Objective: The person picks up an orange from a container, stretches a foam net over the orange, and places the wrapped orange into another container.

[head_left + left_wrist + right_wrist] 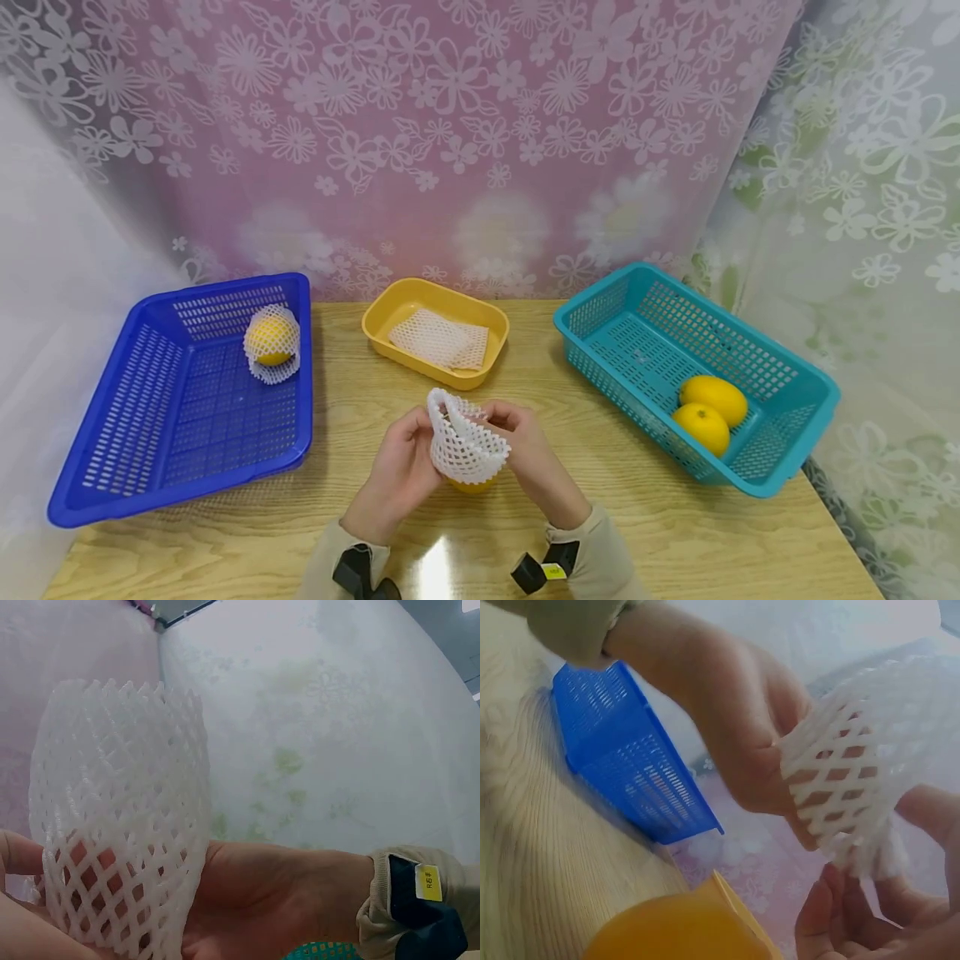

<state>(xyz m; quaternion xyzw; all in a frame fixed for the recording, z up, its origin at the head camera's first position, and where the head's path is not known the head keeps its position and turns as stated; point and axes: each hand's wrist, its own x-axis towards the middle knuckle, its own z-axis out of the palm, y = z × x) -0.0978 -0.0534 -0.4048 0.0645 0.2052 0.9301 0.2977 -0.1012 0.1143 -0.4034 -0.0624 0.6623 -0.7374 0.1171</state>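
Observation:
A white foam fruit net [467,446] is held between both hands above the front of the table, its mesh opened out. My left hand [401,471] grips it from the left, thumb against its side. From the right, my right hand [534,454] pinches its edge, and its fingers are partly hidden by the net. In the left wrist view, fingers show through the mesh of the net [124,817]. Just below the net a yellow fruit [472,484] peeks out, mostly hidden; whether it touches the net I cannot tell.
On the left, a blue basket [180,487] contains a netted yellow fruit [272,340]. A yellow tray [390,310] at the back bears flat foam nets [435,337]. The teal basket [622,387] on the right contains two bare yellow fruits [712,400]. A curtain [450,167] hangs behind the table.

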